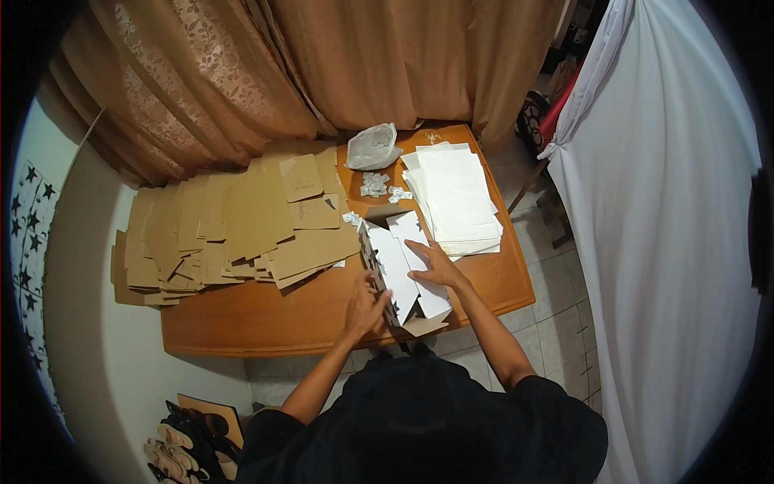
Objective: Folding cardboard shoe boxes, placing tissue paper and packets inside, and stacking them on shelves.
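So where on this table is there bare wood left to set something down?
Bare table along the near edge, left of the left hand, below the cardboard pile; a smaller patch right of the right hand, under the white sheets. The back is crowded.

Home room, curtains (322, 64), wooden table (266, 315), shoes (181, 448)
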{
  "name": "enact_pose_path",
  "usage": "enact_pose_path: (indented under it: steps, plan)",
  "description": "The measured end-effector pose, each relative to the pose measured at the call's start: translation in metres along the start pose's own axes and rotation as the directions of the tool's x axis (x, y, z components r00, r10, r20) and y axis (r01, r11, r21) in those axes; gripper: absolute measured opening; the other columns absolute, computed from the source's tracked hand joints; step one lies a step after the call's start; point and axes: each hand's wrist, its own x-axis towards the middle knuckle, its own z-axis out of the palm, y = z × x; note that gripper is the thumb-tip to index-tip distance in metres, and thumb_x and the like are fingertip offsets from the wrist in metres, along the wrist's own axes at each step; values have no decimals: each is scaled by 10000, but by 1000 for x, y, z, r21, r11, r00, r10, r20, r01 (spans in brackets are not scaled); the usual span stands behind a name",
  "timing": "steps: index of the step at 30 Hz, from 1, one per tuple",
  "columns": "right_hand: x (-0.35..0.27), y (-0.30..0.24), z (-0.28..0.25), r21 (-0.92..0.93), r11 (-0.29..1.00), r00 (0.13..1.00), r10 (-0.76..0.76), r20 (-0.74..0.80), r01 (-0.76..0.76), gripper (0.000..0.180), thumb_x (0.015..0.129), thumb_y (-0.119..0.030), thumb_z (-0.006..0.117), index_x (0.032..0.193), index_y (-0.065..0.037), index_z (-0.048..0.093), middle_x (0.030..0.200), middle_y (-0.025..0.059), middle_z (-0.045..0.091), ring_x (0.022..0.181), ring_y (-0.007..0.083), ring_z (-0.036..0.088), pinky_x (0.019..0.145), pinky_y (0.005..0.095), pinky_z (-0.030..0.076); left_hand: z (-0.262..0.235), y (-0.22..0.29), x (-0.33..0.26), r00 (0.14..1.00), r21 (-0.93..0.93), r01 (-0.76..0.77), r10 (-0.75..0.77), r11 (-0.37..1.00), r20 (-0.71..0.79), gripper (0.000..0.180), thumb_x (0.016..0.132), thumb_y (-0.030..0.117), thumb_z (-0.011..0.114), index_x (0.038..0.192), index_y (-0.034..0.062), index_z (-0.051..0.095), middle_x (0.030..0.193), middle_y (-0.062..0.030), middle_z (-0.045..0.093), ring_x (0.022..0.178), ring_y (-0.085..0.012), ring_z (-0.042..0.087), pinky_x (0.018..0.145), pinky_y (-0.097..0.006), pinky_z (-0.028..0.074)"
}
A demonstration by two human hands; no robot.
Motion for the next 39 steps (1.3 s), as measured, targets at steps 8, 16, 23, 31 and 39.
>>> enact_pose_path:
  steps: [8,16,23,31,39]
  plan:
    - [8,-56,-40,-132,978,947,-118,298,163,867,678,-165,852,1454,-283,484,1540,218,306,1413,417,325,1191,448,288,-53,6,57,880,239,-281,349,929,-321,665,891,265,723,1428,30,408,1393,-237,480,1287,-378,484,1068,-452,402]
    - [25,-59,-45,-408,876,868,-26,495,259,999,619,-24,870,1437,-394,433,1472,193,366,1309,410,464,1109,471,427,-39,3,30,844,314,-474,526,823,-104,491,809,-58,627,1285,57,587,1289,-203,601,1192,-406,578,969,-429,506]
    - [41,-61,-25,-630,759,824,245,511,164,955,693,49,788,1437,-419,414,1406,142,452,1191,370,575,1049,495,475,-13,-20,10,892,409,-362,439,838,-110,693,719,-79,611,1378,126,540,1306,-186,556,1175,-390,559,949,-453,511]
    - [12,-21,11,-736,662,950,117,288,142,954,735,57,717,1465,-466,396,1548,175,311,1401,385,380,1155,612,294,-9,-20,3,927,491,-350,369,797,61,706,758,177,748,1425,167,518,1356,-227,486,1216,-419,486,999,-483,460]
    - [10,-25,9,-573,819,914,236,330,-5,688,839,-154,743,1427,-405,491,1541,229,321,1423,423,326,1163,606,275,6,-22,6,935,587,-324,345,742,80,571,839,444,711,1302,122,623,1288,-274,513,1169,-440,491,976,-520,442]
